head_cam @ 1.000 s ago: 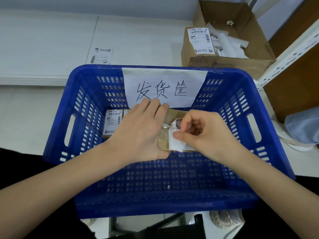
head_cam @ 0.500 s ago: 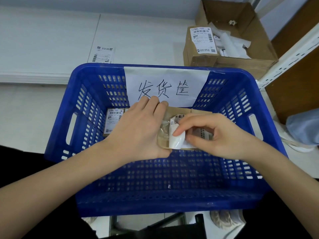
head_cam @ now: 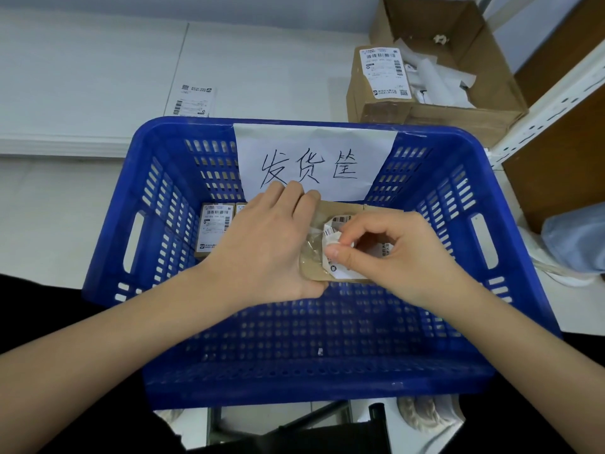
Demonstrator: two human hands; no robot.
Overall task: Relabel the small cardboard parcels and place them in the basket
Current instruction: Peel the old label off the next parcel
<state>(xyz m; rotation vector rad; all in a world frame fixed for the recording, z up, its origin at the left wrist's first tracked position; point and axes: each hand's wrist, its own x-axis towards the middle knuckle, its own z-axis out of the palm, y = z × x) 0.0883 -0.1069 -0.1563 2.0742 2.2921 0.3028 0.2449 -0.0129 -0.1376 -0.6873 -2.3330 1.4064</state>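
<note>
While the old sticker is only half off, the best thing is to go slow. On the far left, a loose label [head_cam: 193, 100] lies flat on the white desk [head_cam: 82, 77], well apart from the work. It may be the new one to stick on next, but I cannot tell for sure. Inside the blue basket [head_cam: 108, 244], near its left wall, labelled parcels [head_cam: 214, 229] already lie on the bottom.

The left hand [head_cam: 262, 244] grips the small cardboard parcel [head_cam: 337, 209] from its left side, fingers curled over the far edge and thumb at the near corner. It should hold tight so the parcel does not twist.

The right hand [head_cam: 389, 253] pinches the white sticker [head_cam: 332, 237] between thumb and finger. The sticker is curled up and crumpled, with clear tape stretched beside it. Pulling low and along the top of the parcel, not straight up, should help the sticker come away in one piece. A quick tug could rip it or tear the cardboard skin.

On the far right, an open brown box [head_cam: 458, 106] with paper scraps looks like a good place for the old sticker.
</note>
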